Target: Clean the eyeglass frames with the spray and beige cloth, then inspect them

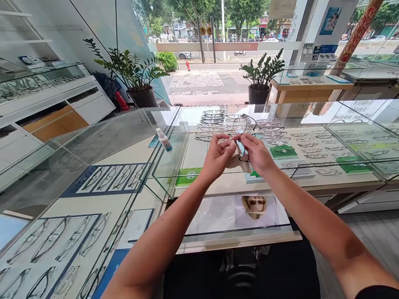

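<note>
Before me, just above the glass counter, both hands are close together on a pair of dark-rimmed eyeglasses. My right hand pinches the frame between thumb and fingers. One round lens sticks up above the fingertips, and part of the rim shows lower down between the hands. My left hand is closed with its fingertips at the glasses, holding a beige cloth that hangs below them. Fingers hide part of the frame and much of the cloth.
A small white spray bottle stands on the glass counter to the left. Rows of eyeglasses lie in the display cases ahead, right and left. Potted plants stand by the window. A printed sheet lies close to me.
</note>
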A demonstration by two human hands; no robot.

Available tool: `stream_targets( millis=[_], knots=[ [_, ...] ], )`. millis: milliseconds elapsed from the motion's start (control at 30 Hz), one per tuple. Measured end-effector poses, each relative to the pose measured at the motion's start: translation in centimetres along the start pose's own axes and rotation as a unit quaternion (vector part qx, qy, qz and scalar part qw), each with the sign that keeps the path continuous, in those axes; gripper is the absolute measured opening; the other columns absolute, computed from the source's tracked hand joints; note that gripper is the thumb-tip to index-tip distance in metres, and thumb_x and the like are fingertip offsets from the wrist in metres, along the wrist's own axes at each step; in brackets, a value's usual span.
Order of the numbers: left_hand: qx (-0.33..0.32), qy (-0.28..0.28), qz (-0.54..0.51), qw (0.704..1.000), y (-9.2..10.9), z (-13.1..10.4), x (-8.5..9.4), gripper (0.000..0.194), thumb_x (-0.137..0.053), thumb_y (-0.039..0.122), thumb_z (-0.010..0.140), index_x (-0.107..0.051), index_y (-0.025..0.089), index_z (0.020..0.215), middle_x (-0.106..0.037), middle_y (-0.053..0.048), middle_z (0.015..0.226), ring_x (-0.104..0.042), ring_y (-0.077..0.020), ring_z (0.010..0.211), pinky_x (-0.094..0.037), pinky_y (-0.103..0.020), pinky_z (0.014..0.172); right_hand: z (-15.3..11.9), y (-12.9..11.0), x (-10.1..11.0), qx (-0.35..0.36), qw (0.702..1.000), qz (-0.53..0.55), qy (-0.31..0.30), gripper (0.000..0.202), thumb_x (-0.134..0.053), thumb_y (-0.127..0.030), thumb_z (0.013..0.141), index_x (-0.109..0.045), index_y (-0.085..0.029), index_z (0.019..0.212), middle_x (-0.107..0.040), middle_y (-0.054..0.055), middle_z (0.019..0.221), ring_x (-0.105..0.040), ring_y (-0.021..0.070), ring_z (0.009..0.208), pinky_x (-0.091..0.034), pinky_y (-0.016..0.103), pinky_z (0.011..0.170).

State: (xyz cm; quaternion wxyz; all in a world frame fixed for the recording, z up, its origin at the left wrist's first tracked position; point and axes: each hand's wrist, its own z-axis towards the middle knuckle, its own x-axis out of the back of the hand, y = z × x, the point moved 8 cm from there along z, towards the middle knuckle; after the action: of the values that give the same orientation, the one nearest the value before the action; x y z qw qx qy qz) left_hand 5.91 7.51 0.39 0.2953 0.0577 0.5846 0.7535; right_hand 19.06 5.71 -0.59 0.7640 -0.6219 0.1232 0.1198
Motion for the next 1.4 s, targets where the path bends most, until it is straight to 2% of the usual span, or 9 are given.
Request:
stream_targets(
  millis=[67, 167, 333, 433, 533, 767, 1033, 1167, 1400],
  knots=[
    [0.025, -0.008, -0.007, 1.000, -0.4, 0.1, 0.1, 0.072, -0.098, 0.063, 0.077, -0.051, 0.024, 0.116, -0.071, 0.004, 0.086, -0.059, -0.0100, 0.064, -0.044, -0.023, 0.064, 0.0, 0.1, 0.1, -0.010, 1.000, -0.004, -0.002, 0.041, -0.088, -0.066, 0.080, -0.083, -0.029, 0.098, -0.077, 0.002, 0.102, -0.064, 0.0171, 0.078, -0.051, 0.028, 0.055],
    [0.086, -0.024, -0.014, 0.996, -1.6, 0.0, 0.3, 0.073, -0.098, 0.063, 0.077, -0.057, 0.022, 0.121, -0.074, 0.002, 0.085, -0.063, -0.0115, 0.062, -0.045, -0.024, 0.063, 0.0, -0.2, 0.3, 0.001, 1.000, -0.005, 0.007, 0.041, -0.090, -0.064, 0.077, -0.083, -0.027, 0.094, -0.075, 0.002, 0.099, -0.062, 0.0164, 0.076, -0.049, 0.028, 0.055],
    [0.142, -0.076, -0.019, 0.987, -2.8, -0.2, -0.2, 0.064, -0.098, 0.065, 0.076, -0.073, 0.015, 0.107, -0.078, -0.005, 0.091, -0.074, -0.0182, 0.081, -0.054, -0.028, 0.078, 0.1, -0.2, 0.1, -0.008, 1.000, 0.010, -0.002, 0.039, -0.091, -0.062, 0.077, -0.084, -0.027, 0.091, -0.073, 0.002, 0.091, -0.058, 0.0167, 0.074, -0.047, 0.029, 0.056],
    [0.144, -0.096, -0.017, 0.985, -3.0, -0.4, -0.5, 0.063, -0.097, 0.065, 0.077, -0.077, 0.014, 0.108, -0.078, -0.005, 0.092, -0.073, -0.0184, 0.083, -0.054, -0.030, 0.083, 0.1, -0.1, 0.0, -0.020, 0.999, 0.026, -0.005, 0.041, -0.093, -0.062, 0.075, -0.084, -0.026, 0.092, -0.072, 0.001, 0.087, -0.056, 0.0148, 0.069, -0.044, 0.027, 0.054],
    [0.151, -0.085, -0.023, 0.985, -3.1, -0.5, -0.4, 0.064, -0.098, 0.064, 0.077, -0.077, 0.014, 0.110, -0.077, -0.006, 0.092, -0.072, -0.0179, 0.082, -0.053, -0.030, 0.083, 0.1, 0.0, -0.1, -0.026, 0.998, 0.052, -0.009, 0.044, -0.098, -0.060, 0.071, -0.084, -0.025, 0.093, -0.070, -0.001, 0.081, -0.055, 0.0126, 0.066, -0.042, 0.025, 0.052],
    [0.171, -0.090, -0.014, 0.981, -3.2, -0.7, -0.6, 0.068, -0.103, 0.062, 0.070, -0.077, 0.015, 0.111, -0.075, -0.006, 0.098, -0.068, -0.0161, 0.085, -0.048, -0.027, 0.080, 0.1, 0.4, -0.2, -0.058, 0.994, 0.092, -0.021, 0.043, -0.102, -0.054, 0.066, -0.085, -0.023, 0.091, -0.070, -0.001, 0.076, -0.059, 0.0124, 0.065, -0.048, 0.023, 0.054],
    [0.150, -0.107, 0.035, 0.982, -2.4, -0.9, -1.0, 0.064, -0.100, 0.065, 0.071, -0.073, 0.015, 0.101, -0.065, 0.000, 0.083, -0.053, -0.0096, 0.068, -0.034, -0.024, 0.064, 0.5, 0.7, -0.1, -0.063, 0.990, 0.111, -0.052, 0.038, -0.102, -0.050, 0.071, -0.086, -0.021, 0.089, -0.076, 0.002, 0.089, -0.064, 0.0126, 0.074, -0.055, 0.021, 0.060],
    [0.149, -0.131, 0.017, 0.980, -2.1, -1.0, -1.4, 0.063, -0.094, 0.070, 0.078, -0.073, 0.015, 0.101, -0.067, -0.002, 0.082, -0.058, -0.0118, 0.070, -0.040, -0.025, 0.067, 0.5, 0.6, -0.2, -0.060, 0.988, 0.123, -0.068, 0.037, -0.102, -0.049, 0.071, -0.086, -0.021, 0.089, -0.079, 0.004, 0.098, -0.068, 0.0137, 0.082, -0.059, 0.022, 0.068],
    [0.145, -0.116, 0.017, 0.982, -1.6, -0.7, -0.9, 0.062, -0.102, 0.062, 0.070, -0.077, 0.012, 0.097, -0.068, -0.003, 0.078, -0.056, -0.0114, 0.067, -0.037, -0.026, 0.065, 0.7, 0.6, 0.0, -0.044, 0.989, 0.118, -0.075, 0.033, -0.101, -0.049, 0.073, -0.087, -0.025, 0.091, -0.081, 0.003, 0.102, -0.070, 0.0163, 0.089, -0.060, 0.025, 0.074]
  ],
)
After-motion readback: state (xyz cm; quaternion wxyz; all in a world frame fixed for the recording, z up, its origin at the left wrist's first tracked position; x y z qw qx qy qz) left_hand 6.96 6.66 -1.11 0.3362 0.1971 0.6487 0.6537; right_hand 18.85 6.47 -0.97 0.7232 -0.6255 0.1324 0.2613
